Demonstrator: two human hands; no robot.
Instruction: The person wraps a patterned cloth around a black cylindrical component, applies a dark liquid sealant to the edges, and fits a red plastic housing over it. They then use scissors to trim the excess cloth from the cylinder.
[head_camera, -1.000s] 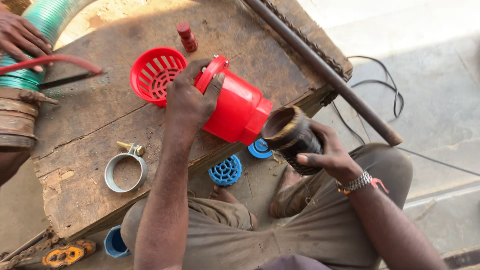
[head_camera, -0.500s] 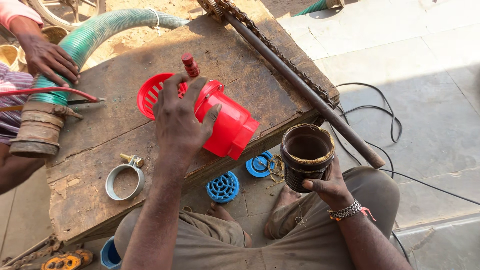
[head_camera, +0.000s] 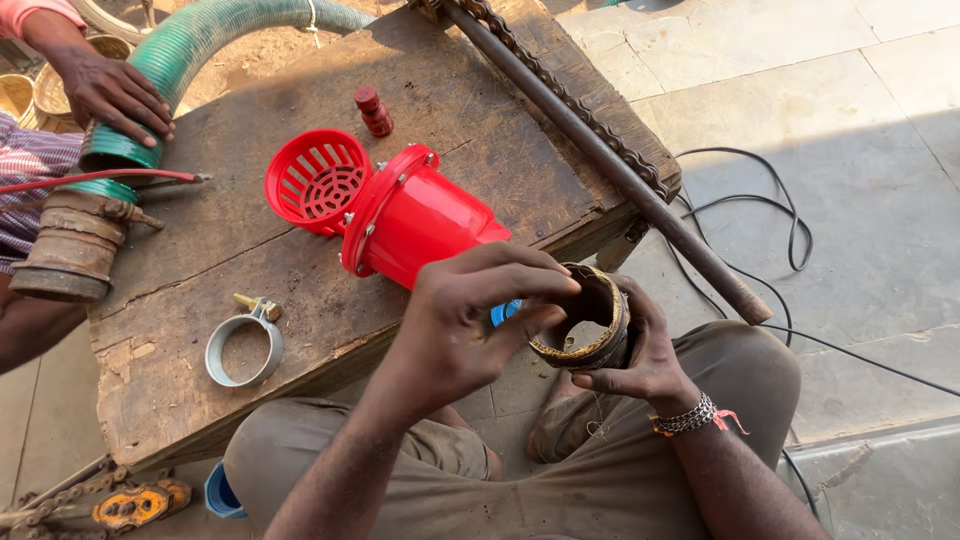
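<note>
Hands meet over a short, dark, worn pipe coupling (head_camera: 590, 320), held above the person's lap just past the near edge of a rough wooden worktop (head_camera: 200, 270). The right hand (head_camera: 640, 355) cups the coupling from below and behind, fingers wrapped around its wall. The left hand (head_camera: 470, 320) reaches across, fingertips pinching the coupling's near rim; much of that rim is covered by the fingers, and the inside is too shadowed to read. A beaded bracelet (head_camera: 690, 418) circles the right wrist.

On the worktop, a red plastic foot valve (head_camera: 420, 225) lies on its side, its basket strainer (head_camera: 315, 180) pointing away. A small blue part (head_camera: 503, 312) peeks out beneath the left hand, mostly hidden. A small red cap (head_camera: 374, 111) stands beyond the valve. A metal hose clamp (head_camera: 245, 345) with a brass screw lies nearer the left edge.

At the far left, another person's hand (head_camera: 115, 95) rests on a green ribbed hose (head_camera: 200, 45) that ends in a brown metal fitting (head_camera: 70, 245); that person is cut off by the frame. A rusty steel bar with a chain (head_camera: 600, 150) lies across the worktop's right edge. Black cables (head_camera: 780, 215) trail over the paved floor. An orange tool (head_camera: 135, 503) shows partly at the bottom left.
</note>
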